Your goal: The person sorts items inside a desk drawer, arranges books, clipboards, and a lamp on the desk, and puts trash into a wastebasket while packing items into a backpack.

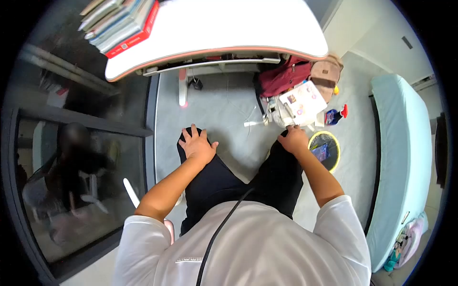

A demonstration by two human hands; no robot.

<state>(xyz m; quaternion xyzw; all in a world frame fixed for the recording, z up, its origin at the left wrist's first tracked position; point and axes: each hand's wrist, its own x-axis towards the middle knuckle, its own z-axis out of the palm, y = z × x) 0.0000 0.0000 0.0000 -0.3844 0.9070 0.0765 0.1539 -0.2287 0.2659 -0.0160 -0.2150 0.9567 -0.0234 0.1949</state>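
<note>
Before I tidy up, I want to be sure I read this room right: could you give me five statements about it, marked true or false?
1. The left hand rests on the trousers with its fingers spread. True.
2. The right hand reaches inside the bin. False: it rests on the trousers, beside the bin.
3. The books are on the floor. False: they are piled on the desk.
4. The bin has a yellow rim. True.
5. The spray bottle is nearer the desk than the bin is. True.
</note>
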